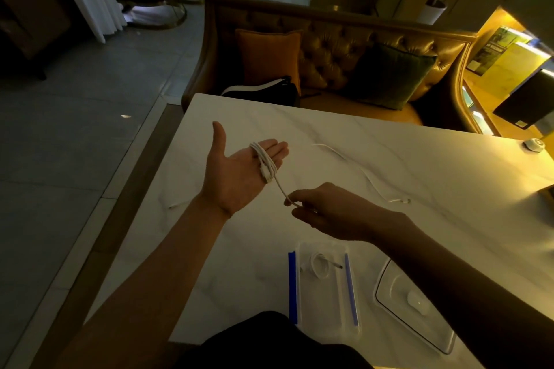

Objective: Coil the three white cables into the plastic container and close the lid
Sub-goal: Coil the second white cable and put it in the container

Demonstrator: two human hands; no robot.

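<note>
My left hand [236,171] is held palm up over the white marble table [419,165], fingers straight, with a white cable [265,163] wound in several loops around the fingers. The cable's free end runs down to my right hand [326,213], which pinches it. A second white cable [362,172] lies loose on the table to the right. A third cable [319,265] sits coiled inside the clear plastic container [325,302] with blue clips, near the front edge. The clear lid [413,308] lies beside it on the right, partly under my right forearm.
A gold tufted sofa [335,48] with an orange and a green cushion stands behind the table, a dark bag [263,90] on its seat. A small round white object [534,145] sits at the table's far right. Grey tiled floor lies to the left.
</note>
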